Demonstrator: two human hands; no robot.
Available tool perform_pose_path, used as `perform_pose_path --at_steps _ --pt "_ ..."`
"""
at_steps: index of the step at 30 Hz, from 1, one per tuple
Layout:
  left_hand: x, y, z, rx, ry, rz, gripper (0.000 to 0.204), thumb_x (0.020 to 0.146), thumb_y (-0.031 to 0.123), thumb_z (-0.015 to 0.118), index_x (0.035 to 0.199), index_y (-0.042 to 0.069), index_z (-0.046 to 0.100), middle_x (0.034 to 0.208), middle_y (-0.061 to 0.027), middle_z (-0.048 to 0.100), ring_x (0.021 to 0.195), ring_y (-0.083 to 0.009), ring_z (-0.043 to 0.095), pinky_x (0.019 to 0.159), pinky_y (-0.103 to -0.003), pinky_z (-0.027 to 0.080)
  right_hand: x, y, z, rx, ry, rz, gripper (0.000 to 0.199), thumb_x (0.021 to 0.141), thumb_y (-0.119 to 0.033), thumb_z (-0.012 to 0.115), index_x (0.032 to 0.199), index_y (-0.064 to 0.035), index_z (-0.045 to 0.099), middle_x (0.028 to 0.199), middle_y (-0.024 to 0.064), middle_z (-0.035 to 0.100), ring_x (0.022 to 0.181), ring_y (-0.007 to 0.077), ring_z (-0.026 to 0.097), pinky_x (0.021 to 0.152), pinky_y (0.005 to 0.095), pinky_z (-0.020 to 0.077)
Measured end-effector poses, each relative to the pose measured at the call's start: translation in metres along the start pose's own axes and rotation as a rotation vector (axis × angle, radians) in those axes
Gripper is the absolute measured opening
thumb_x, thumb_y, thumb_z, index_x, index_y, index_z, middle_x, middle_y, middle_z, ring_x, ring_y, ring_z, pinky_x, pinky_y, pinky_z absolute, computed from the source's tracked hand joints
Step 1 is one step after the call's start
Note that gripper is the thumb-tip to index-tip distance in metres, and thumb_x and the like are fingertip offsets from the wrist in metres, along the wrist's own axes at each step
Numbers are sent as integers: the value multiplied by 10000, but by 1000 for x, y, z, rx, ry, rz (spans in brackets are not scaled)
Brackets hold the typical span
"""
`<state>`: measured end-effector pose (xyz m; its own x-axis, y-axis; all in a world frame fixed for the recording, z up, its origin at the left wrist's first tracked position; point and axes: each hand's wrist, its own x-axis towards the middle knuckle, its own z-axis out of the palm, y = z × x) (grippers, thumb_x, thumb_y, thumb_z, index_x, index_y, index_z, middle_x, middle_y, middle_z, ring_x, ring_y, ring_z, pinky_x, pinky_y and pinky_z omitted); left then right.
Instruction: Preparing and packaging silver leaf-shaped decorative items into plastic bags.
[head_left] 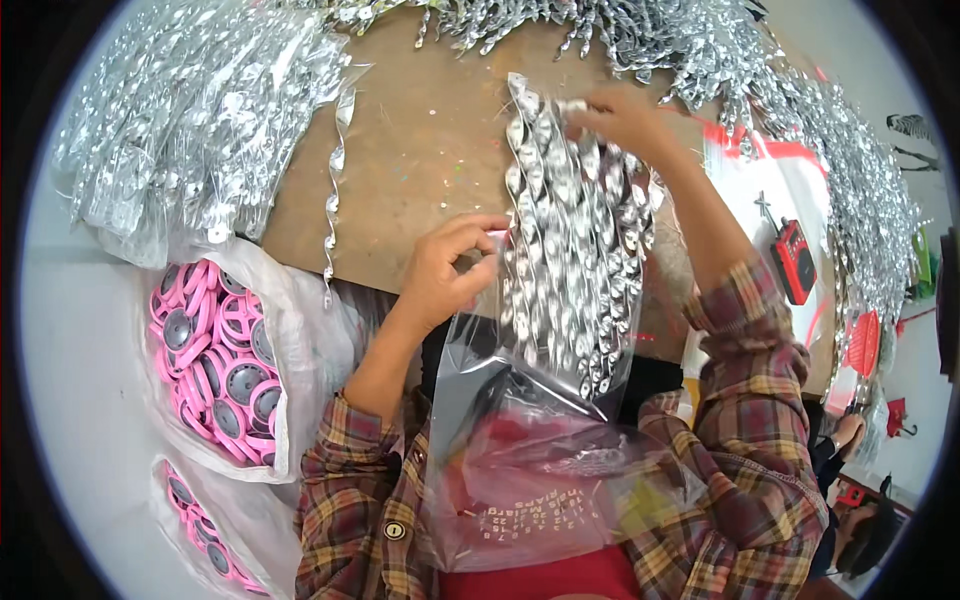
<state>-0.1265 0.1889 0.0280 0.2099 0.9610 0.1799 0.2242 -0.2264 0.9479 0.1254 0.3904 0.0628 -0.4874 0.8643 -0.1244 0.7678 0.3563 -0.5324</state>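
A bundle of shiny silver twisted streamers (565,215) lies in front of me, running from the brown table down over its near edge. Their lower ends lie inside a clear plastic bag (465,400) with pale printing, which hangs down over my lap. At the bag's mouth, left of the streamers, my left hand (447,265) pinches the bag's edge between thumb and fingers. My right hand (622,118) is at the top end of the streamers, on their right. Its fingertips are smeared by motion, so its grip does not show clearly.
One loose silver streamer (335,180) hangs over the table's (420,140) left edge. Large heaps of silver streamers (210,110) lie left, far and right. White sacks (285,380) of pink-and-grey wheels stand at lower left. A red radio (795,262) rests at the right.
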Motion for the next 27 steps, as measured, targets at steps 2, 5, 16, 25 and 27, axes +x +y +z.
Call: perform_pose_path --at_steps 2,5,16,25,27 --pt "-2 -3 -1 -5 6 -24 91 741 71 618 792 9 574 1122 -128 650 933 -209 631 742 -281 488 -24 -24 -3 34 -49 -35 419 861 -448 605 1062 -88 681 967 76 691 897 204 632 794 303 476" --pt "-3 -5 -1 8 40 43 89 744 75 622 781 13 570 1119 -127 652 911 -214 637 724 -285 491 -21 -46 -15 150 -111 96 379 890 -382 589 1086 -68 669 1002 85 685 929 222 635 810 312 481" --pt "1 1 -1 23 78 54 76 728 52 613 781 14 574 1109 -127 652 884 -216 634 723 -287 489 45 -41 24 -297 -158 -200 398 926 -403 513 1056 -66 681 877 75 699 726 230 632 704 361 497" --pt "4 -8 9 -118 74 4 87 718 27 602 797 -7 585 1104 -124 659 859 -150 606 680 -261 486 -1 16 4 76 207 -55 378 976 -374 449 1157 -105 643 1115 99 645 990 165 602 819 281 466" --pt "-1 -12 4 -107 88 14 72 734 25 599 794 -12 587 1098 -117 661 859 -134 598 691 -249 477 -21 -6 2 -192 -36 -44 417 972 -406 450 1194 -102 629 1127 117 641 1000 182 604 860 304 464"
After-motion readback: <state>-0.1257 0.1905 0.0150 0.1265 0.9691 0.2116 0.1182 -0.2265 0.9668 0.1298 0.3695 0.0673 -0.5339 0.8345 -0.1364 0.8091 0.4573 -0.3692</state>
